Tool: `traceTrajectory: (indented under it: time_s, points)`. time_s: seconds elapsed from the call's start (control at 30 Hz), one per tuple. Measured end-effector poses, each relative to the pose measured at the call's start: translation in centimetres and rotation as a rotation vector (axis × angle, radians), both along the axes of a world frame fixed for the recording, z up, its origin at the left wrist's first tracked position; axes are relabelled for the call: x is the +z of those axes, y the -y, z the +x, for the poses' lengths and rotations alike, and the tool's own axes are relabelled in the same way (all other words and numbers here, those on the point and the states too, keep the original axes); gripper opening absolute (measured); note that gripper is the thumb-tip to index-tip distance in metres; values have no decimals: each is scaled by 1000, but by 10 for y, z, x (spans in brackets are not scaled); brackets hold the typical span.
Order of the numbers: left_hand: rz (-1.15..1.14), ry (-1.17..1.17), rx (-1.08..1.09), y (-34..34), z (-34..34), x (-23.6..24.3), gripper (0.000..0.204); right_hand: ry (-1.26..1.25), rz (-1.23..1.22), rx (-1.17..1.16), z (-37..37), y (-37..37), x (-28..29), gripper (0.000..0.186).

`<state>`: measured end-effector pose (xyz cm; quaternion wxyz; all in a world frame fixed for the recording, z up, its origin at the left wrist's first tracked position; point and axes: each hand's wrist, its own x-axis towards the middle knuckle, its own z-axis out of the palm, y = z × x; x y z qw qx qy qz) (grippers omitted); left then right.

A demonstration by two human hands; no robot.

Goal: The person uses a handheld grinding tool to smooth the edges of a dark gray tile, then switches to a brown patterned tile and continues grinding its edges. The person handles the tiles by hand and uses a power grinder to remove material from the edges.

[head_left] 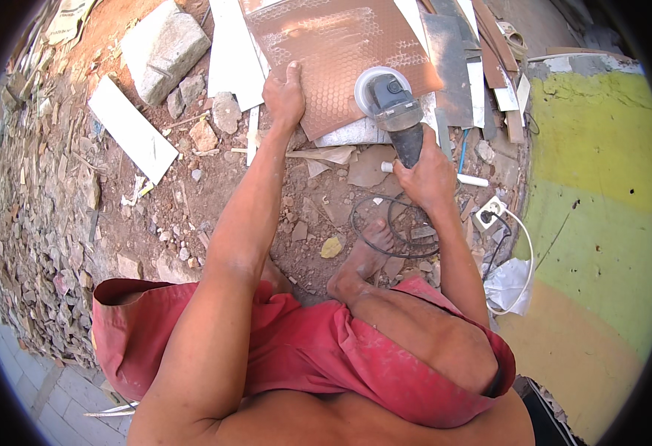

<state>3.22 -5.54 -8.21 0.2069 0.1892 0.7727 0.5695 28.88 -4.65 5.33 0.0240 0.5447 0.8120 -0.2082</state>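
Both arms (pixel 248 201) forward, left grip (pixel 284 100) thumb (pixel 293 73) uppermost, right grip (pixel 426 177) in a curl.

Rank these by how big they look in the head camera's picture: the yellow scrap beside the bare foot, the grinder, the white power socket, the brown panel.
1. Brown panel
2. Grinder, partly covered by the right hand
3. White power socket
4. Yellow scrap

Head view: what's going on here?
Someone is working on a brown patterned panel with an angle grinder. Of the hands, the left hand holds the panel's left edge; the right hand grips the grinder, its disc over the panel's face. Contact isn't clear. A black plug sits in a white socket at right.
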Motion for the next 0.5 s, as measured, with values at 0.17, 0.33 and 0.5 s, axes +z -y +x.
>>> traceTrajectory:
  time_s: [0.17, 0.33, 0.5]
  points:
    - [-5, -4, -13, 1, 3, 8, 40, -28, -22, 14, 2, 8, -1, 75]
    - [-66, 13, -21, 0, -1, 3, 40, -12, -11, -14, 3, 6, -1, 75]
    - [74, -28, -13, 1, 2, 3, 40, -11, -41, -13, 3, 10, 0, 75]
